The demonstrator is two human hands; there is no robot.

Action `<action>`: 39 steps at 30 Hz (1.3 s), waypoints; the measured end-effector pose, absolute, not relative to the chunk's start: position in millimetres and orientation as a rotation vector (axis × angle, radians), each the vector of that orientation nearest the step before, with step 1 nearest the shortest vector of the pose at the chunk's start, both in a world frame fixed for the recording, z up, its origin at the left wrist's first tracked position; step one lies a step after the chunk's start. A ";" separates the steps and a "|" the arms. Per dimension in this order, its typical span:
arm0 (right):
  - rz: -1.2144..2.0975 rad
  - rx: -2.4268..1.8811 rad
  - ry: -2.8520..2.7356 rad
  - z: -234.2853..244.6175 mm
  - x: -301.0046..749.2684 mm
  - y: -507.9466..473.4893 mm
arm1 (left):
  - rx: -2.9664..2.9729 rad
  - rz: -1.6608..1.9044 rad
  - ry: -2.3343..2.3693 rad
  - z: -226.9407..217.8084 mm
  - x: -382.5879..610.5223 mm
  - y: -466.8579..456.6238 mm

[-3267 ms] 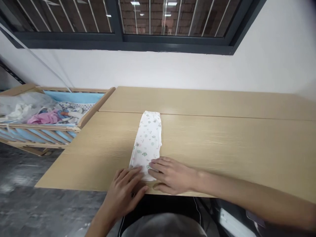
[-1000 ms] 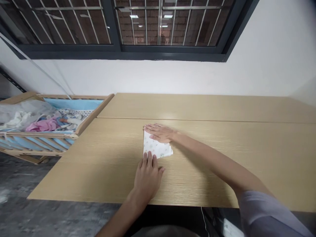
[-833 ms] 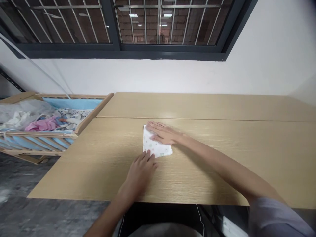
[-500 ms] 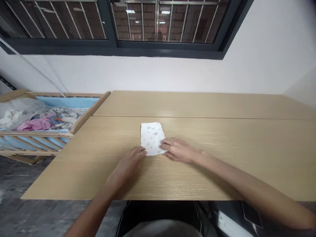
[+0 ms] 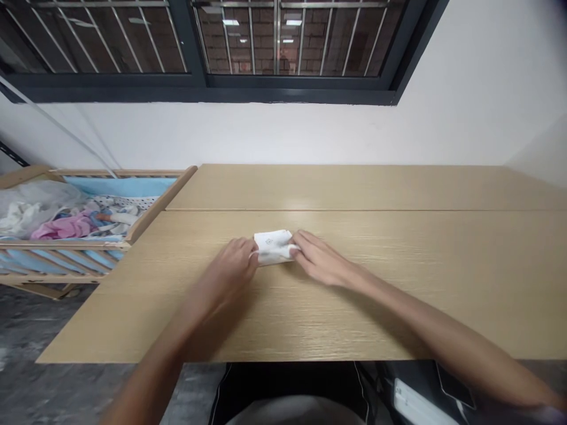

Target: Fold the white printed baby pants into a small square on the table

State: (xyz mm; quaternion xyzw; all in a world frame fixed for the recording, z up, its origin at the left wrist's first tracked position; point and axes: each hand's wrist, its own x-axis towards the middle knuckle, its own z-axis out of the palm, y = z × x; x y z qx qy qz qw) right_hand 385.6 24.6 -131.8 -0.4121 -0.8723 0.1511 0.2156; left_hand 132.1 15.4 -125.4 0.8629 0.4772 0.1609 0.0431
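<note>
A small white patterned cloth [image 5: 273, 246], folded into a compact bundle, lies near the middle of the light wooden table [image 5: 398, 271]. My left hand [image 5: 233, 271] pinches its left edge and my right hand [image 5: 319, 261] pinches its right edge, with the near edge lifted and turned toward the far side. Both hands have their fingers closed on the fabric.
A wooden baby cot [image 5: 88, 227] with a blue liner stands at the table's left end, filled with several mixed garments [image 5: 66, 221]. A white wall and a barred window [image 5: 212, 41] lie behind the table. A dark floor shows at lower left.
The long cloth strip has been folded down to a short rectangle. In the last half second both hands took its near edge and carried it toward the far side.
</note>
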 end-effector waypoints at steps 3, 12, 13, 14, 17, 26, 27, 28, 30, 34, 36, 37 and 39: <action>0.459 -1.161 -2.256 -140.0 380.5 60.9 | 2.700 0.446 1.593 -129.8 139.3 51.4; 0.491 -1.325 -2.166 -197.0 373.6 126.1 | 2.650 0.394 1.883 -179.0 158.3 101.5; 0.457 -1.320 -2.177 -196.1 373.4 125.0 | 2.652 0.407 1.891 -179.0 158.5 100.6; 0.403 -1.311 -2.188 -192.9 373.3 122.5 | 2.655 0.426 1.897 -177.8 158.5 98.3; 0.200 -1.218 -2.267 -175.4 373.0 107.1 | 2.702 0.576 1.857 -173.4 160.0 82.7; 0.262 -1.049 -2.498 -164.9 355.8 53.8 | 2.846 0.651 1.513 -201.8 177.7 45.2; 0.302 -1.100 -2.463 -167.6 350.7 53.1 | 2.829 0.652 1.523 -204.4 179.2 50.0; 0.334 -1.154 -2.428 -170.8 345.1 53.5 | 2.816 0.651 1.527 -206.8 180.0 55.5; 0.366 -1.246 -2.381 -178.1 334.2 56.3 | 2.803 0.634 1.517 -211.9 179.4 65.8; 0.315 -1.332 -2.406 -193.4 320.9 62.0 | 2.798 0.571 1.511 -222.9 174.3 74.2; 0.291 -1.354 -2.422 -198.0 320.6 63.1 | 2.803 0.558 1.523 -225.7 173.3 74.1; 0.294 -1.371 -2.418 -199.3 321.8 63.4 | 2.807 0.551 1.530 -225.9 173.0 73.9; 0.329 -1.420 -2.391 -200.3 326.2 63.9 | 2.797 0.531 1.558 -224.6 171.6 74.0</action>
